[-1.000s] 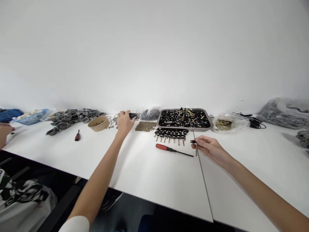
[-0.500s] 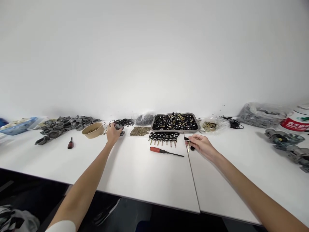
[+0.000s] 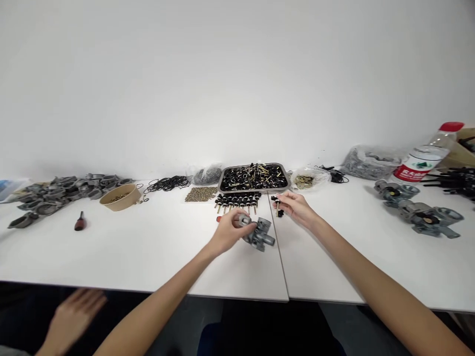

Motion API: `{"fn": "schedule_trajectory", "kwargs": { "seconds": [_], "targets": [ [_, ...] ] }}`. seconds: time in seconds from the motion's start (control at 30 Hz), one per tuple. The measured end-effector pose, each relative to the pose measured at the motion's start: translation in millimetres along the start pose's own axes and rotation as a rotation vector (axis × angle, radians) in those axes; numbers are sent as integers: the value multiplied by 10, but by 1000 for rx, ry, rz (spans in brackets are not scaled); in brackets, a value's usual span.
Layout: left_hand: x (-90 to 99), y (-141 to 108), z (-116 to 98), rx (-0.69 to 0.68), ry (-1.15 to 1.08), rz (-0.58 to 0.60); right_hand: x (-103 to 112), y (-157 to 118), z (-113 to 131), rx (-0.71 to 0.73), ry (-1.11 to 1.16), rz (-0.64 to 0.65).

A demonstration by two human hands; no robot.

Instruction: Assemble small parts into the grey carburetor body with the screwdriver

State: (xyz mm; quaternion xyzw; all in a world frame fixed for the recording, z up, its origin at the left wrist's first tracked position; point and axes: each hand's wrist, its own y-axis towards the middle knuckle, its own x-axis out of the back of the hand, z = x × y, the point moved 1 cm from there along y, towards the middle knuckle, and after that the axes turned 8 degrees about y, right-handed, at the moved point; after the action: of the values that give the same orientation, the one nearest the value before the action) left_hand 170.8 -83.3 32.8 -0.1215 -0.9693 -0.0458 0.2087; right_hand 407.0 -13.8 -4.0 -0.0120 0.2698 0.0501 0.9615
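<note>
My left hand (image 3: 229, 231) grips a grey metal carburetor body (image 3: 261, 234) above the middle of the white table, in front of the rows of black parts with brass stems (image 3: 237, 201). A red screwdriver handle (image 3: 218, 218) peeks out beside that hand; the rest of the tool is hidden. Just right of the table seam, my right hand (image 3: 296, 207) pinches a small black part with a brass stem (image 3: 277, 206). Below its fingertips is a small black round piece (image 3: 280, 213). Behind stands a metal tray (image 3: 253, 192) heaped with similar black and brass parts.
Grey castings (image 3: 67, 193) are piled at left, near a paper bowl (image 3: 120, 200) and a short screwdriver (image 3: 79, 222). Assembled carburetors (image 3: 430, 217) and a bottle (image 3: 421, 163) are at right. Brass pieces (image 3: 200, 194) lie left of the tray. A co-worker's hand (image 3: 76, 316) is at lower left.
My left hand has come from the back left to the middle, carrying the carburetor body. My right hand keeps its pinch near the seam. The view has turned right, and another person's hand has appeared.
</note>
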Motion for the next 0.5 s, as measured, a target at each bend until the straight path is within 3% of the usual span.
{"fn": "schedule_trajectory", "kwargs": {
  "seconds": [0.13, 0.27, 0.4, 0.5],
  "targets": [
    [-257, -38, -18, -99, -143, 206, 65, 30, 35, 19, 7, -15],
    [-183, -48, 78, -113, -245, 397, 96, 49, 50, 33, 17, -8],
    [-11, -69, 218, -111, -206, 385, 83, 49, 43, 39, -1, 13],
    [104, -106, 203, -171, -150, 328, 26, -1, 58, 50, -47, 32]
  ]
}}
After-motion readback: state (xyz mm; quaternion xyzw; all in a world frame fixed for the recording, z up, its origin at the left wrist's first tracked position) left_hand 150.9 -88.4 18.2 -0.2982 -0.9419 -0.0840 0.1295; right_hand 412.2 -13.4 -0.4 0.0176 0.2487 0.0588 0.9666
